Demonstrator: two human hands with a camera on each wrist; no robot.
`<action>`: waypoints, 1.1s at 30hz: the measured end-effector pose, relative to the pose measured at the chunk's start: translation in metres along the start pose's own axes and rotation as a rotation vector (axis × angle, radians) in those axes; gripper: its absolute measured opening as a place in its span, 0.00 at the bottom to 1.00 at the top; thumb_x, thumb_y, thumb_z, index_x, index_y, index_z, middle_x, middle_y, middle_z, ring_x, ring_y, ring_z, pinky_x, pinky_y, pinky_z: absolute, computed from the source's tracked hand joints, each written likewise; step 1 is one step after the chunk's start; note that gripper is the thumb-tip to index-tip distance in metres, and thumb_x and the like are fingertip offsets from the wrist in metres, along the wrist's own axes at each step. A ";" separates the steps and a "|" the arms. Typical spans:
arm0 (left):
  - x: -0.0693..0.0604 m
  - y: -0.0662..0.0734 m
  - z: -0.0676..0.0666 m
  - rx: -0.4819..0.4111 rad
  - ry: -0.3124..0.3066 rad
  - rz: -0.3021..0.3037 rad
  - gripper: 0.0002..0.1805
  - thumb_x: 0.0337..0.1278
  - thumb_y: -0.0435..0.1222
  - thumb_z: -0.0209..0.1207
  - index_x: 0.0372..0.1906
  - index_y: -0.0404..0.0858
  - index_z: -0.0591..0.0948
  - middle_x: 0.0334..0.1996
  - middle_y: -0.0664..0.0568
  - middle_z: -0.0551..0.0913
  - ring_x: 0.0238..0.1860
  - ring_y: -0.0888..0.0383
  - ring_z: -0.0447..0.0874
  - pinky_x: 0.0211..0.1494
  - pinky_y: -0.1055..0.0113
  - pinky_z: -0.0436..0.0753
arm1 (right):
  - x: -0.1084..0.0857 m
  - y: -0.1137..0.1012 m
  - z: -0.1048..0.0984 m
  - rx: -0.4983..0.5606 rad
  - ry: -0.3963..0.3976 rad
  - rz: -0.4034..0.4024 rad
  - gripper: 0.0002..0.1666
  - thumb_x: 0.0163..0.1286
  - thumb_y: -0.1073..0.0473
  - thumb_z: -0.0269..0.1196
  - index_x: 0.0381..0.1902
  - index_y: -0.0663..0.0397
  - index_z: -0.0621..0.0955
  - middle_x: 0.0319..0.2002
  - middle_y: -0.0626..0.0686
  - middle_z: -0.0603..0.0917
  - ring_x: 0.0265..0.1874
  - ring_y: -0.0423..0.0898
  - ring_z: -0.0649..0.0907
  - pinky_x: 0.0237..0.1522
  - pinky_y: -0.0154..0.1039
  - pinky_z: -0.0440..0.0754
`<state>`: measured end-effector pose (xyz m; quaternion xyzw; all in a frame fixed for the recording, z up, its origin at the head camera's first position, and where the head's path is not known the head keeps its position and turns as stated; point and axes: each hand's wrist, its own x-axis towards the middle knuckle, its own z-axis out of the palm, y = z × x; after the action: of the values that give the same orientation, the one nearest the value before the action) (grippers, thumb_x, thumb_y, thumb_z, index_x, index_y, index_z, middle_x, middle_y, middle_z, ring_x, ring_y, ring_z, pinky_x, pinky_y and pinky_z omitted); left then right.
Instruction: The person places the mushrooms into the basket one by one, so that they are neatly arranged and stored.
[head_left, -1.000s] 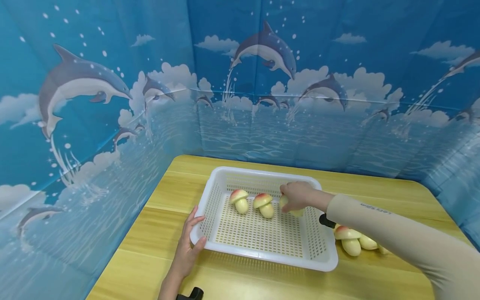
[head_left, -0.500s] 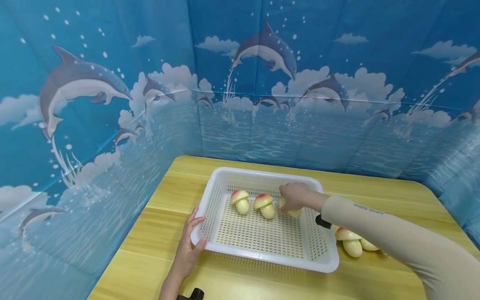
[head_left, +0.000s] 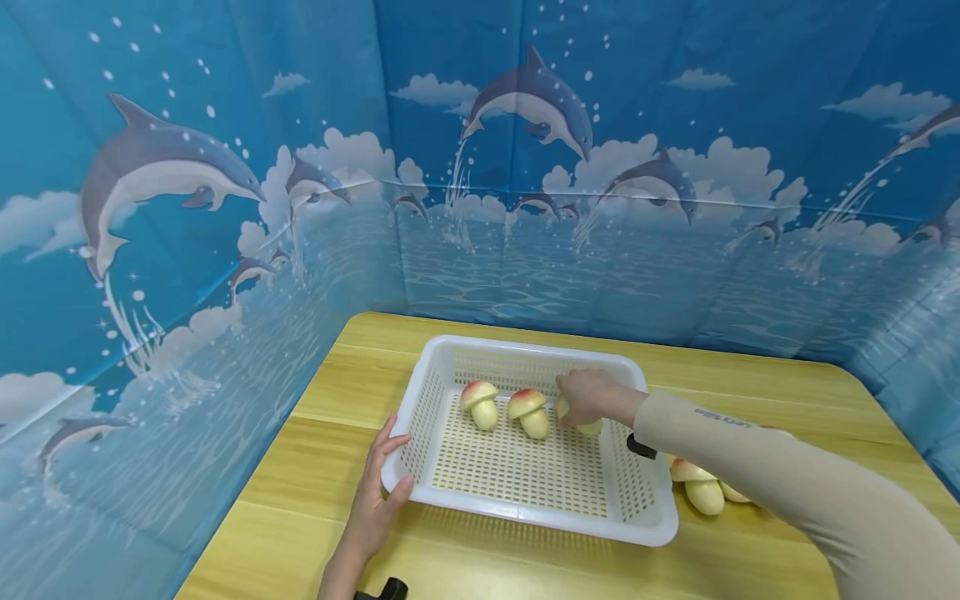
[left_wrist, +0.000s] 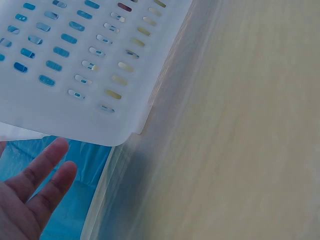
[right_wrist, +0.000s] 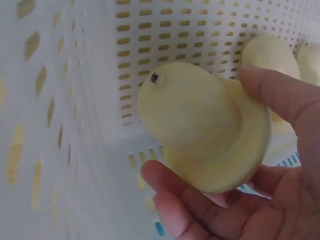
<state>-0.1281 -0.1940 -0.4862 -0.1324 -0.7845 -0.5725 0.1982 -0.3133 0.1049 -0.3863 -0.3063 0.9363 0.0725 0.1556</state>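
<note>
A white perforated basket (head_left: 525, 518) stands on the wooden table. The left hand (head_left: 372, 492) lies at its left end, fingers and thumb on the rim; in the left wrist view two extended fingers of that hand (left_wrist: 40, 185) show beside the basket wall (left_wrist: 65, 117). Inside the basket, at the right, the right hand (head_left: 596, 396) grips a pale toy mushroom (head_left: 590, 427). The right wrist view shows thumb and fingers of the hand (right_wrist: 280, 200) around the cap of the mushroom (right_wrist: 192, 112), stem towards the camera. Two more red-topped mushrooms (head_left: 480, 404), (head_left: 529, 412) lie to its left.
Several more mushrooms (head_left: 702, 487) lie on the table right of the basket, partly hidden under the right sleeve (head_left: 780, 475). A blue dolphin-print curtain (head_left: 480, 250) hangs behind and left of the table (head_left: 285, 467).
The right forearm has shifted slightly left and its sleeve has lowered a little, while the right hand stays on the same mushroom. The left hand and basket have hardly moved.
</note>
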 end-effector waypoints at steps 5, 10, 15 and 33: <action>0.001 0.004 -0.001 -0.019 -0.021 -0.013 0.26 0.56 0.29 0.50 0.63 0.33 0.66 0.74 0.42 0.47 0.68 0.35 0.51 0.58 0.54 0.69 | 0.001 -0.003 0.003 0.001 0.006 0.006 0.36 0.53 0.48 0.71 0.52 0.67 0.74 0.34 0.55 0.80 0.37 0.52 0.80 0.38 0.47 0.79; -0.001 -0.006 0.001 -0.006 -0.016 -0.003 0.28 0.56 0.30 0.51 0.64 0.37 0.66 0.74 0.45 0.47 0.68 0.38 0.52 0.58 0.54 0.70 | 0.001 -0.004 0.006 0.004 0.016 0.001 0.35 0.52 0.48 0.72 0.50 0.65 0.75 0.34 0.53 0.79 0.37 0.52 0.80 0.37 0.46 0.79; -0.002 -0.011 0.001 -0.013 -0.012 0.003 0.27 0.58 0.33 0.51 0.65 0.42 0.66 0.74 0.50 0.47 0.69 0.41 0.51 0.58 0.50 0.70 | 0.003 -0.004 0.008 -0.006 0.022 0.010 0.34 0.52 0.47 0.71 0.49 0.64 0.75 0.34 0.53 0.79 0.36 0.51 0.80 0.35 0.46 0.79; 0.000 -0.010 -0.001 -0.002 -0.023 0.013 0.29 0.57 0.31 0.52 0.65 0.40 0.65 0.74 0.47 0.46 0.69 0.39 0.51 0.59 0.54 0.68 | 0.008 -0.006 0.014 -0.061 0.069 0.023 0.34 0.52 0.46 0.71 0.49 0.61 0.75 0.33 0.54 0.78 0.32 0.51 0.79 0.29 0.45 0.78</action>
<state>-0.1321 -0.1983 -0.4945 -0.1445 -0.7854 -0.5702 0.1927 -0.3126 0.0991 -0.4021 -0.3022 0.9420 0.0920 0.1129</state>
